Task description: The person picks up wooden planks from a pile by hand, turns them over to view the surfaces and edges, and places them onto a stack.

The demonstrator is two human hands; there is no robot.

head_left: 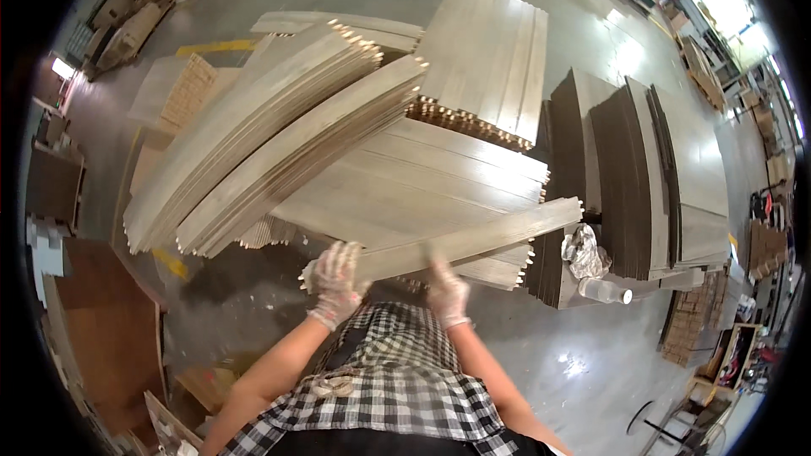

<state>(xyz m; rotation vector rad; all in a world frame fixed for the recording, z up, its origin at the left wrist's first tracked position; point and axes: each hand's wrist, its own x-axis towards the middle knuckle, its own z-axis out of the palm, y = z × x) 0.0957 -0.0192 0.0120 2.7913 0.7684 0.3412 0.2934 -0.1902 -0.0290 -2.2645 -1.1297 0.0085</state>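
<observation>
A long, grey-beige wooden plank (498,230) with small pegs at its ends lies slanted in front of me, its right end pointing away. My left hand (336,281), in a whitish glove, is closed around the near edge close to the plank's left end. At the near edge around its middle is my gloved right hand (446,294); motion smears its fingers, so its grip is unclear. Beneath and beyond the plank lies a stack of similar planks (405,173).
Two tall leaning piles of planks (253,93) (312,148) rise at the left. Another plank stack (486,55) stands behind. To the right are dark panel stacks (625,169), crumpled clear plastic (585,253) and a clear bottle (605,290). A brown board (110,329) stands at lower left.
</observation>
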